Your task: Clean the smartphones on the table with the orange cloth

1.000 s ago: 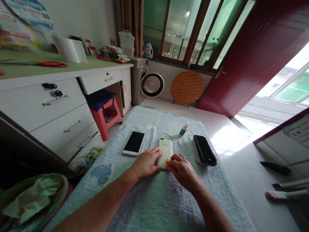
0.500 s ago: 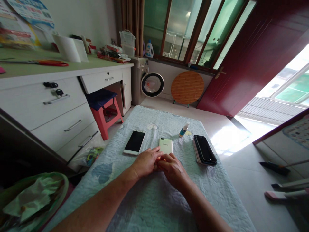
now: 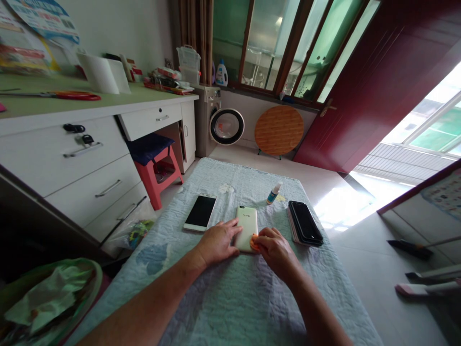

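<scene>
A white phone (image 3: 248, 222) lies back side up on the quilted cloth, with its camera at the far end. My left hand (image 3: 218, 242) rests at its left edge, fingers stretched and thumb by the near corner. A small orange pad (image 3: 254, 242) is pinched in my right hand (image 3: 274, 247) and touches the phone's lower right part; whether it is sponge or cloth I cannot tell. Left of my hands lies another white phone (image 3: 200, 212), its dark screen up. Beyond my right hand stands a small spray bottle (image 3: 274, 193). A black phone (image 3: 305, 223) tops a stack on the right.
The light blue quilted cloth (image 3: 201, 307) covers the table under the phones. At left are a bin (image 3: 97, 283), a white drawer desk (image 3: 82, 182) and a red stool (image 3: 154, 185). Behind stand a washing machine with its door (image 3: 226, 126) ajar and a round wooden board (image 3: 279, 130).
My right hand has moved right, away from my left hand, bringing the orange pad onto the phone's lower right side. More of the phone's back is uncovered. My left hand has barely moved.
</scene>
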A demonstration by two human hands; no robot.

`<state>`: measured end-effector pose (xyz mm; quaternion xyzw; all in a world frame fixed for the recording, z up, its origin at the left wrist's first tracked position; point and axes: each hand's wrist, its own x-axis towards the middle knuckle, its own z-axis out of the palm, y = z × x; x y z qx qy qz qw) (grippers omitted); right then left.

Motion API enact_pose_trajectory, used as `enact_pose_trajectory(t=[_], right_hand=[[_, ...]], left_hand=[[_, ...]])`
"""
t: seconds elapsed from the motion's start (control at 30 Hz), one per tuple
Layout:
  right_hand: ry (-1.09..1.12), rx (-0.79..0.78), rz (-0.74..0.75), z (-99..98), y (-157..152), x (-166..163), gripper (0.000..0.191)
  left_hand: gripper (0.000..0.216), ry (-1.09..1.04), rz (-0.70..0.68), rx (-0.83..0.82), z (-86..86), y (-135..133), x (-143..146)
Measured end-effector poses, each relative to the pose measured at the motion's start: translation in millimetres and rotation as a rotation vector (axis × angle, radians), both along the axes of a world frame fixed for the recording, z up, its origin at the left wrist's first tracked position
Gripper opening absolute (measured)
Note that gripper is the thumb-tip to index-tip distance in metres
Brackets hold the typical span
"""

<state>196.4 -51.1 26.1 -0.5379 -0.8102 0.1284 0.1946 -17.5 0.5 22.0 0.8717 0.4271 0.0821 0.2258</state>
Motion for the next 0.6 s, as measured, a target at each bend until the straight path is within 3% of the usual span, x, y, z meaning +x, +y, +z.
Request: enact_pose_trajectory(t=[0.1, 0.33, 0.6], right_hand=[[0.010, 0.022, -0.028, -1.8, 0, -3, 0.020], [0.094, -0.083, 0.083, 1.0, -6, -15, 0.026], [0.067, -0.022, 0.010, 1.3, 13, -9, 0.028]], left_hand=[[0.066, -0.013, 0.010, -0.001, -2.5, 1, 0], [0.062, -0.022, 0.028, 0.005, -2.4, 0, 2], [0.060, 0.009, 0.023, 0.014, 3.8, -2, 3]])
